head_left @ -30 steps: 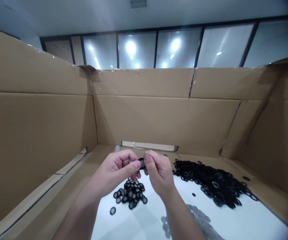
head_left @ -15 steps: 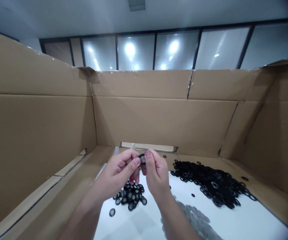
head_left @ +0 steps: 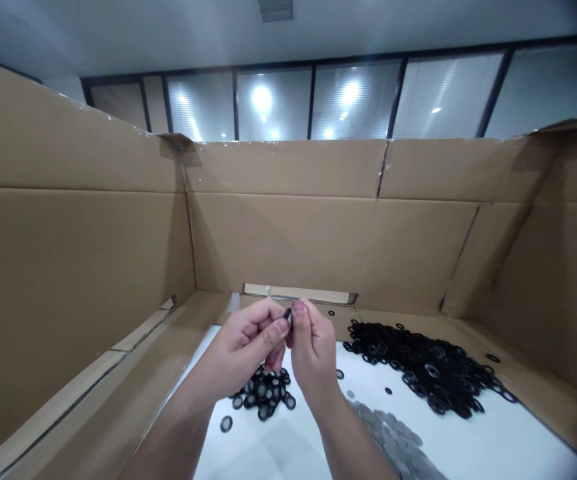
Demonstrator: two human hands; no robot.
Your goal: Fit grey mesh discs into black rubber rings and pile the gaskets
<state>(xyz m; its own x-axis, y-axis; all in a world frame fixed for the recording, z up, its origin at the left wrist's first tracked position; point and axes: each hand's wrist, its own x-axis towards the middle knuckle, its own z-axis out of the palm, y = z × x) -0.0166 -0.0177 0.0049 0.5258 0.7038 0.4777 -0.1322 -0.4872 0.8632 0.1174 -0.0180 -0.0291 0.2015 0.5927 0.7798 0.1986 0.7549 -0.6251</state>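
Two bare forearms reached in from the near edge, ending in the left hand (head_left: 245, 353) and the right hand (head_left: 313, 353). The hands were together at the centre of the view, raised above the white tabletop (head_left: 273, 453), with their fingertips meeting. Pinched between the fingertips of both hands was a small black ring (head_left: 288, 318), seen nearly edge-on and partly hidden by the fingers.

Directly below the left hand, and partly hidden by it, lay a small heap of black rings with grey mesh centres (head_left: 263, 395). One matching loose ring (head_left: 226, 423) sat just to the near left of that heap. Near right of the hands, beside the right forearm, a loose pile of flat grey mesh discs (head_left: 388, 430) spread toward the near edge. Farther right and well apart from the hands was a much larger heap of plain black rubber rings (head_left: 418, 363), with a few strays around it.

Tall brown cardboard walls (head_left: 318, 247) surrounded the tabletop on the left, far and right sides. Beyond their top edge stood a dark-framed glazed partition (head_left: 353, 100) with blinds, reflecting ceiling lights.
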